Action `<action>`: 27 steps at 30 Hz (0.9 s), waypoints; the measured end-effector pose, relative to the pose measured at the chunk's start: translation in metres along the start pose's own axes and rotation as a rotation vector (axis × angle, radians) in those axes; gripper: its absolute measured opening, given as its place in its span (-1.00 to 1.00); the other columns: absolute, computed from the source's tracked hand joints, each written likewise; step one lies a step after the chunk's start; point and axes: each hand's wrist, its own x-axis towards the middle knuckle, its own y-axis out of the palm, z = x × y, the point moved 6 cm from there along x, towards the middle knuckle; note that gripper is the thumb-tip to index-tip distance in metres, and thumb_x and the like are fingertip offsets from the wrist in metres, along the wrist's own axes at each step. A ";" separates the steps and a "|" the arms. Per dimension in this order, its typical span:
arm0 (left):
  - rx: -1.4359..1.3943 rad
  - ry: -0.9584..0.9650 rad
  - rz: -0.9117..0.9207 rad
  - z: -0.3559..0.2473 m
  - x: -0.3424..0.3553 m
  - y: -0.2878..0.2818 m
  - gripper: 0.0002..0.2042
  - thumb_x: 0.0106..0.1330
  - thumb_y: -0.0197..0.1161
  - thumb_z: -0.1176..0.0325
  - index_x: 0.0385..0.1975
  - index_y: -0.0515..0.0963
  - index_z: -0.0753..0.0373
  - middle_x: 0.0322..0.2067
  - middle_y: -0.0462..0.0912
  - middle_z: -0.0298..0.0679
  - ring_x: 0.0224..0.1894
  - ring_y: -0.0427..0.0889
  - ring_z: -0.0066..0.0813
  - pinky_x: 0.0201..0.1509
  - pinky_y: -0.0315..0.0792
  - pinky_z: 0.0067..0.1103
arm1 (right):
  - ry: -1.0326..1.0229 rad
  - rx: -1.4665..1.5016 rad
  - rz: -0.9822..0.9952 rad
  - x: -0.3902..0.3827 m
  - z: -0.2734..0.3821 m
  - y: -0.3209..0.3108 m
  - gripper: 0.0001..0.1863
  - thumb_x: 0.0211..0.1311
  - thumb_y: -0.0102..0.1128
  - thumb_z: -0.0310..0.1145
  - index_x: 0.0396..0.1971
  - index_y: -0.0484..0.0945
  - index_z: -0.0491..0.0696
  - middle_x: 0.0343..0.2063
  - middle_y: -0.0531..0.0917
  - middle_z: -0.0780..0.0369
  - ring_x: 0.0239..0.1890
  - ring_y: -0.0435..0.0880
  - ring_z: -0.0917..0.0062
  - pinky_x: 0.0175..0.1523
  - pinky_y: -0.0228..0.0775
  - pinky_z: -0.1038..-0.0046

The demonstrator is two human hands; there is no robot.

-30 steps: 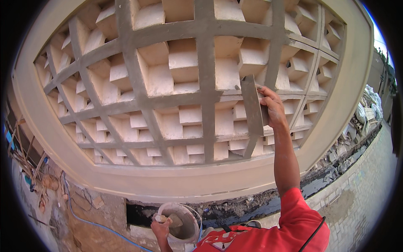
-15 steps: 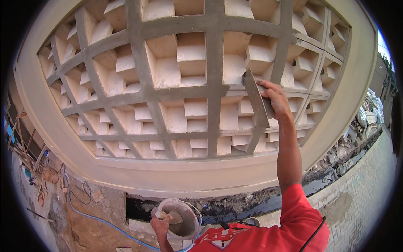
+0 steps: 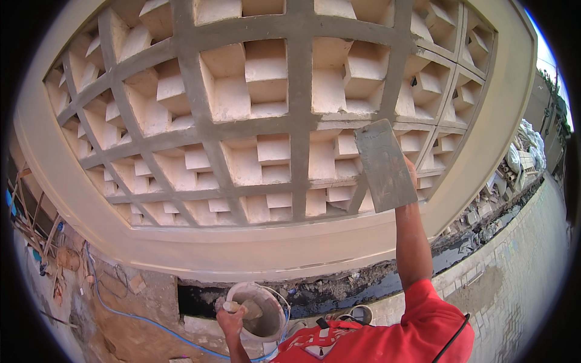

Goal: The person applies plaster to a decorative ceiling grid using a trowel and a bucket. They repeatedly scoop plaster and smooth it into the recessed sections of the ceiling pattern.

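The left hand [image 3: 231, 322] is wrapped around the handle of a small trowel [image 3: 252, 310], its blade at the mouth of a bucket [image 3: 282, 327], while the right hand [image 3: 411, 172], mostly hidden, is closed on the back of a flat trowel [image 3: 385, 166] held tilted before the lower right of a block wall [image 3: 301, 158]; whether its plate touches the wall, I cannot tell. Grey strips divide the wall's pale hollows inside a cream frame [image 3: 266, 253]. Below run a dark ditch [image 3: 315, 307] and, left of the bucket, a blue hose [image 3: 158, 327].
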 end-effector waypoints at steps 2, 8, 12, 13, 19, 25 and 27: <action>0.044 0.146 -0.077 0.030 0.012 0.010 -0.68 -0.14 0.51 0.44 -0.37 0.61 0.43 -0.45 0.69 -0.10 -0.41 0.68 -0.29 -0.19 0.53 -0.44 | -0.003 -0.039 -0.060 -0.010 -0.008 -0.036 -0.56 0.29 0.07 -0.38 0.13 0.37 -0.24 -0.13 0.60 0.15 -0.24 0.66 0.50 -0.19 0.59 0.52; -0.086 -0.031 0.112 -0.006 -0.007 0.025 -0.69 -0.06 0.48 0.47 -0.30 0.61 0.42 -0.39 0.69 -0.19 -0.37 0.65 -0.47 -0.19 0.52 -0.51 | 0.183 -0.086 -0.311 -0.084 -0.050 -0.085 -0.64 0.32 0.07 -0.34 0.04 0.46 -0.22 -0.22 0.64 0.18 -0.22 0.66 0.50 -0.18 0.60 0.47; -0.130 -0.088 0.175 0.007 -0.023 0.038 -0.71 0.01 0.47 0.49 -0.26 0.60 0.40 -0.36 0.67 -0.20 -0.37 0.62 -0.48 -0.21 0.51 -0.54 | 0.418 0.027 -0.419 -0.208 -0.098 -0.185 -0.69 0.31 0.06 -0.37 -0.01 0.50 -0.19 -0.24 0.66 0.17 -0.22 0.68 0.48 -0.17 0.61 0.44; -0.167 -0.090 0.181 0.004 -0.027 0.039 -0.72 0.03 0.46 0.51 -0.24 0.59 0.40 -0.37 0.67 -0.21 -0.36 0.62 -0.50 -0.20 0.51 -0.56 | 0.475 0.104 -0.452 -0.231 -0.109 -0.201 -0.70 0.32 0.05 -0.35 -0.02 0.51 -0.17 -0.23 0.66 0.18 -0.22 0.68 0.46 -0.16 0.61 0.43; -0.144 -0.080 0.300 0.009 -0.033 0.070 -0.73 0.07 0.42 0.53 -0.23 0.58 0.40 -0.29 0.64 -0.20 -0.30 0.60 -0.49 -0.16 0.49 -0.57 | 0.754 0.228 -0.900 -0.435 -0.134 -0.284 -0.74 0.37 -0.03 -0.28 -0.09 0.54 -0.05 -0.20 0.67 0.22 -0.21 0.69 0.42 -0.15 0.62 0.33; -0.084 -0.069 0.356 0.004 -0.047 0.107 -0.71 0.10 0.40 0.53 -0.17 0.56 0.40 -0.25 0.61 -0.19 -0.23 0.58 -0.49 -0.09 0.46 -0.56 | 1.049 -0.023 -1.291 -0.597 -0.147 -0.339 -0.72 0.41 -0.12 -0.25 -0.06 0.54 0.03 -0.23 0.67 0.26 -0.26 0.68 0.49 -0.16 0.60 0.28; -0.042 -0.054 0.370 0.003 -0.054 0.122 -0.71 0.10 0.39 0.53 -0.17 0.55 0.41 -0.23 0.61 -0.18 -0.22 0.57 -0.48 -0.08 0.47 -0.55 | 0.996 0.002 -1.262 -0.613 -0.166 -0.339 -0.72 0.41 -0.12 -0.24 -0.12 0.57 0.00 -0.30 0.69 0.30 -0.33 0.69 0.52 -0.20 0.61 0.33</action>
